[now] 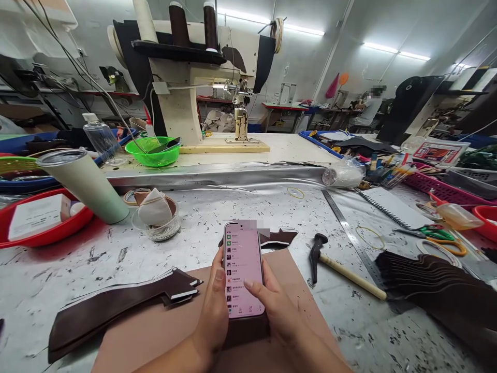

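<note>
A phone (243,269) with a lit pink screen showing a list is held upright between both hands. My left hand (213,305) wraps round its left edge, thumb along the side. On the right edge, my right hand (281,308) grips it, with the thumb over the screen. Beneath the hands lies a brown board (155,336). Dark brown leather pieces (112,305) rest partly on the board at the left, and another dark piece (281,238) shows behind the phone.
A hammer (349,274), a steel ruler (345,228) and stacked dark leather strips (435,295) lie to the right. A tumbler (85,186) and red basin (83,223) stand left. Behind is a sewing machine (174,103); a person (368,111) sits far off.
</note>
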Motion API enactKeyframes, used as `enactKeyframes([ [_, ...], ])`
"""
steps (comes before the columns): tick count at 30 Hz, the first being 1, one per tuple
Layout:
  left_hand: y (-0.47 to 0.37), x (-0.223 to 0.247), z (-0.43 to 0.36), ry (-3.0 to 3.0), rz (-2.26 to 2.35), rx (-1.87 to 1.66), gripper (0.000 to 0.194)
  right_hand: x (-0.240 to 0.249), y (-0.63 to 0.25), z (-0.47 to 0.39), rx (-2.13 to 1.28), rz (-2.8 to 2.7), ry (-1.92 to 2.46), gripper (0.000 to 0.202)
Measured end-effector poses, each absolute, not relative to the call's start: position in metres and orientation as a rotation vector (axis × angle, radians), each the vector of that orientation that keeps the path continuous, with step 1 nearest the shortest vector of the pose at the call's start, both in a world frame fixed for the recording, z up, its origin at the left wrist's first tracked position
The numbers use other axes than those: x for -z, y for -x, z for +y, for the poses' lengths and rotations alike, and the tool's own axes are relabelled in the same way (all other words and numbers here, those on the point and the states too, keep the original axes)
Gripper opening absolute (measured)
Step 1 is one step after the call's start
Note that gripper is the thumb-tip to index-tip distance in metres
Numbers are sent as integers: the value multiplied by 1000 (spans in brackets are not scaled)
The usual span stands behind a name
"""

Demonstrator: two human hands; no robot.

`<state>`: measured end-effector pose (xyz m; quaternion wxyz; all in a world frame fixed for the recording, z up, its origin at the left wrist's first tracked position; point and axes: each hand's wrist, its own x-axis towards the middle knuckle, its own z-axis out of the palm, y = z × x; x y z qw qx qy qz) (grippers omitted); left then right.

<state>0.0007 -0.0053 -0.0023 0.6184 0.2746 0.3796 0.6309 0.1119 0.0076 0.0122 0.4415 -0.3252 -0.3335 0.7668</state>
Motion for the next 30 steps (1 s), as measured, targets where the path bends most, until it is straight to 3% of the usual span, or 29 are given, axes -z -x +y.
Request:
enactKeyframes([
  [11, -5, -3, -7, -600, 788, -1504, 59, -10, -111, 6, -1891, -765, 748, 45],
  [19, -5, -2, -6, -591, 793, -1489, 60, -11, -112, 6, -1931, -721, 855, 53],
  [30, -4, -1, -7, -578, 765, -1487, 60, -9, -111, 4, -1916, -707, 760, 46],
])
